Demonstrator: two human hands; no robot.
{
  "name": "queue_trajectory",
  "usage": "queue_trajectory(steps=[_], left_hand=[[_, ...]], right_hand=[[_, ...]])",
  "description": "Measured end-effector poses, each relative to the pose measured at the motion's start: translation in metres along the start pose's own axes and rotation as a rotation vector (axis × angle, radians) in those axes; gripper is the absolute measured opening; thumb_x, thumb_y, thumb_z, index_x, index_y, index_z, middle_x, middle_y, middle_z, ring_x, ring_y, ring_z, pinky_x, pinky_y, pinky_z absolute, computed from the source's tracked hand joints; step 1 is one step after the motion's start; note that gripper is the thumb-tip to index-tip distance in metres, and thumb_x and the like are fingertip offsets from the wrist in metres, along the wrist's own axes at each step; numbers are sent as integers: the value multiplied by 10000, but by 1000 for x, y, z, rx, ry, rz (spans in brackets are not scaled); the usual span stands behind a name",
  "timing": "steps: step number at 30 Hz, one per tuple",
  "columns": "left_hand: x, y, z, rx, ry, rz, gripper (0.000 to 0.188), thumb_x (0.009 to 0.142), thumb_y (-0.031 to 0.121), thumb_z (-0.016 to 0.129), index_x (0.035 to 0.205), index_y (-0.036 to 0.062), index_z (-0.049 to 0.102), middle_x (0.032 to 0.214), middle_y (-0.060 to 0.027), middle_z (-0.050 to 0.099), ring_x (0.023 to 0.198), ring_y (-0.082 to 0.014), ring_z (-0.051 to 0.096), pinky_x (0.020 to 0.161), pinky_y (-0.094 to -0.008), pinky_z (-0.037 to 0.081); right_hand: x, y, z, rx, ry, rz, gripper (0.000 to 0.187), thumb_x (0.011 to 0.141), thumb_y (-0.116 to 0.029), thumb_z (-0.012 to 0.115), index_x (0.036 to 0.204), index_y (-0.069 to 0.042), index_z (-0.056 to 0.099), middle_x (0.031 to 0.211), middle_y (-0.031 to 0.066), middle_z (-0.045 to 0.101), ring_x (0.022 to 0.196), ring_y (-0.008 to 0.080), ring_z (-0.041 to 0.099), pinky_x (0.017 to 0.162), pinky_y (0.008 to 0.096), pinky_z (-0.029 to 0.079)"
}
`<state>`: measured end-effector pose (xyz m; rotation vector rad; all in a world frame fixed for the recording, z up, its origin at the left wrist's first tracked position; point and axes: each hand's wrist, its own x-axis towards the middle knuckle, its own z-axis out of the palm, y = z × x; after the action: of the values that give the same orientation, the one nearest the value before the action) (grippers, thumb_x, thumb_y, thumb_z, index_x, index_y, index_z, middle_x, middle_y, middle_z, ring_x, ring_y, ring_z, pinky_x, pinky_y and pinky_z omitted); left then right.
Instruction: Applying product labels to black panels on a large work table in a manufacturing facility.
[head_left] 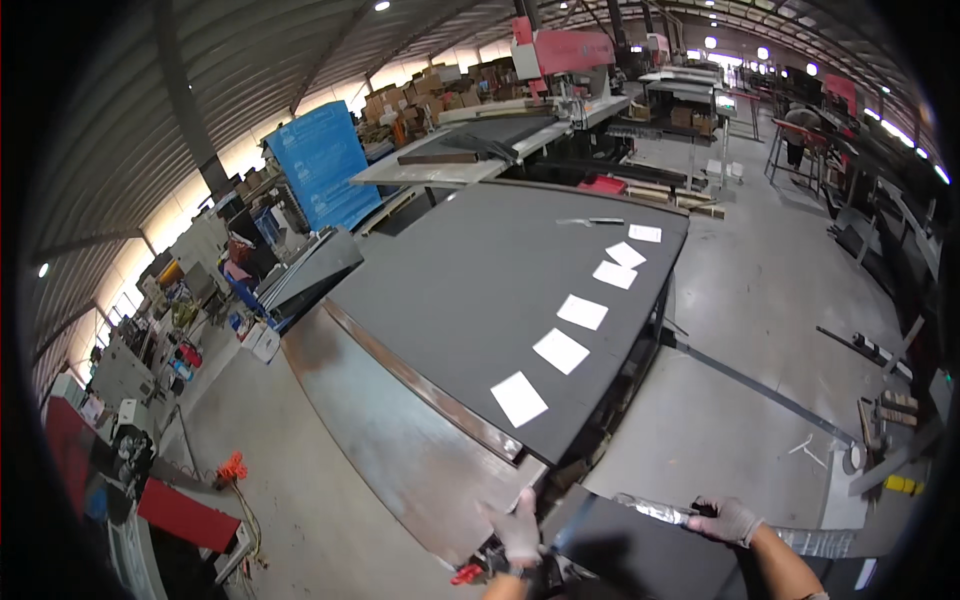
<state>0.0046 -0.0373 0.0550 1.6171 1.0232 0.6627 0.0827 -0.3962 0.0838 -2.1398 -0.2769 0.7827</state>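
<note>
My left hand [516, 527], in a pale glove, is at the near corner of a brownish-grey metal sheet [400, 425]. Its fingers are spread, the fingertips by the sheet's edge. To the right, my gloved right hand [731, 522] is closed over the far edge of a dark flat panel [640, 545]. A strip wrapped in silvery film [655, 508] runs along that edge, reaching the fingers. Ahead stands a wide table with a dark grey top [450, 260]. White paper sheets [519, 399] lie in a row down its right side.
Red-and-white machines [575, 52] stand beyond the table. A tall blue-wrapped stack [325, 165] is at the back left. A dark metal bar [765, 388] crosses the floor at right. Orange cord [232, 467] lies at left. Another person [797, 130] stands far right.
</note>
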Motion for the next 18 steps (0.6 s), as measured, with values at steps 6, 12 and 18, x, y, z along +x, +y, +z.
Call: queue_trajectory(steps=[6,12,18], left_hand=[[-87,-25,-25,-721,-343,-594,525,784,216,754,1198,-28,543,1147,-143,598,1050,-265,591,926,-374,482],[-34,78,-74,-1047,-438,-556,490,892,419,576,1196,35,570,1142,-132,627,1059,-290,588,941,-420,461],[-57,-22,-78,-1268,-435,-640,683,870,609,517,1298,78,471,1262,-113,553,1150,-309,521,971,-456,429]], right_hand=[[-88,50,-81,-312,-564,13,1032,649,-619,762,1406,-37,369,1373,186,440,1278,292,420,1030,368,372],[-177,11,-74,-226,-435,371,1076,557,-647,806,1310,21,427,1294,225,492,1208,317,494,1031,403,386],[-93,-145,74,-755,-218,-300,887,680,-584,726,1307,-22,447,1228,236,501,1131,343,541,956,510,417]])
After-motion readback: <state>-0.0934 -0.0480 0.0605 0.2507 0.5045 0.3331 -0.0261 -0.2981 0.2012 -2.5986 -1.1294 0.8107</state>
